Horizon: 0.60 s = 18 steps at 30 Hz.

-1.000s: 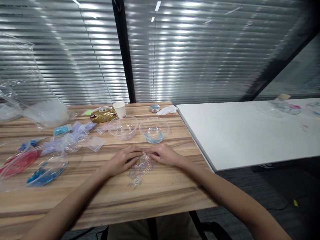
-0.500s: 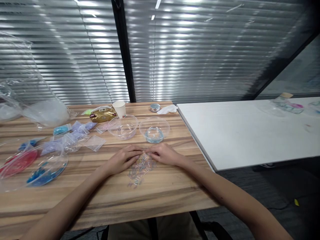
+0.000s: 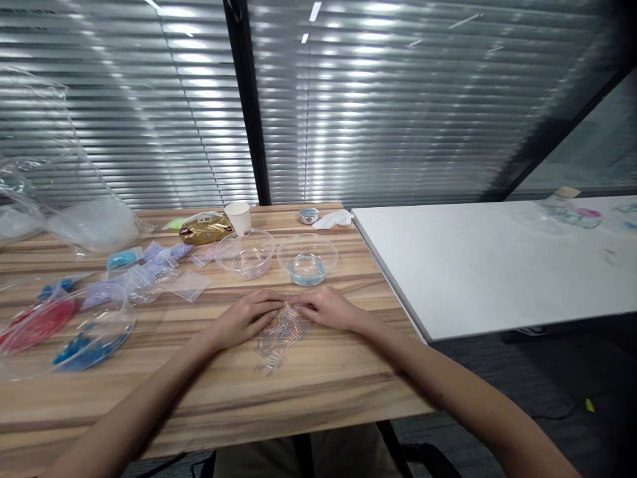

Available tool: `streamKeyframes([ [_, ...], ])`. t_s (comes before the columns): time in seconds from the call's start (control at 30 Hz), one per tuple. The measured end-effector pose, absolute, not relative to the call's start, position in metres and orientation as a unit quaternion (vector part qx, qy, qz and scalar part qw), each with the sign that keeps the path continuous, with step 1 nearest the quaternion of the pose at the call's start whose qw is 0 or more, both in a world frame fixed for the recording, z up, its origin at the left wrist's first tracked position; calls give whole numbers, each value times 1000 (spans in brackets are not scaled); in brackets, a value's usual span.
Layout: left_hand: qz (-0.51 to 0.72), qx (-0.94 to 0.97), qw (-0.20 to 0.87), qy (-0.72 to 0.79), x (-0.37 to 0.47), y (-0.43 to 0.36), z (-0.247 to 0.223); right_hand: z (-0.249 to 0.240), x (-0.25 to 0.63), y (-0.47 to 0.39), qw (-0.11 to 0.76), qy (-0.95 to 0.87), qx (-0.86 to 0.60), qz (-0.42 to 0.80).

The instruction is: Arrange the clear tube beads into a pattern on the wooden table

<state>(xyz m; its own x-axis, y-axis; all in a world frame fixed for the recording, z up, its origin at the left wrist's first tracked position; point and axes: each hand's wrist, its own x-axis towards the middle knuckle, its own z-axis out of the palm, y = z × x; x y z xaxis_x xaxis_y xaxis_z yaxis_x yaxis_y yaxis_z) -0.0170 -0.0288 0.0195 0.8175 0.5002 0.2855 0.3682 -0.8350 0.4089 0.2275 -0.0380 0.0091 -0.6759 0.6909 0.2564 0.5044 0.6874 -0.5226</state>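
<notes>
A loose pile of small clear tube beads [image 3: 279,338] lies on the wooden table [image 3: 318,385]. My left hand [image 3: 246,320] rests flat at the pile's left edge, fingers pointing right. My right hand [image 3: 326,309] rests at its upper right, fingers pointing left. The fingertips of both hands nearly meet over the top of the pile and touch the beads; whether either pinches one is too small to tell. Just behind the hands stand two clear bowls: the left one [image 3: 245,253] with a faint pink content, the right one [image 3: 307,257] with pale blue beads.
Small zip bags [image 3: 149,272] lie left of the bowls. Clear lids hold red beads [image 3: 37,322] and blue beads [image 3: 89,345] at far left. A paper cup [image 3: 238,217], gold packet [image 3: 205,229], large plastic bag [image 3: 74,219], small tin [image 3: 308,214]. White table [image 3: 488,265] adjoins right.
</notes>
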Motion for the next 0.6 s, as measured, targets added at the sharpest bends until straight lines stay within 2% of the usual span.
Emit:
streamKeyframes([
  [0.6,196,939,174,221,-16,-28,22,9,228,-37,217,-891,-338,211],
])
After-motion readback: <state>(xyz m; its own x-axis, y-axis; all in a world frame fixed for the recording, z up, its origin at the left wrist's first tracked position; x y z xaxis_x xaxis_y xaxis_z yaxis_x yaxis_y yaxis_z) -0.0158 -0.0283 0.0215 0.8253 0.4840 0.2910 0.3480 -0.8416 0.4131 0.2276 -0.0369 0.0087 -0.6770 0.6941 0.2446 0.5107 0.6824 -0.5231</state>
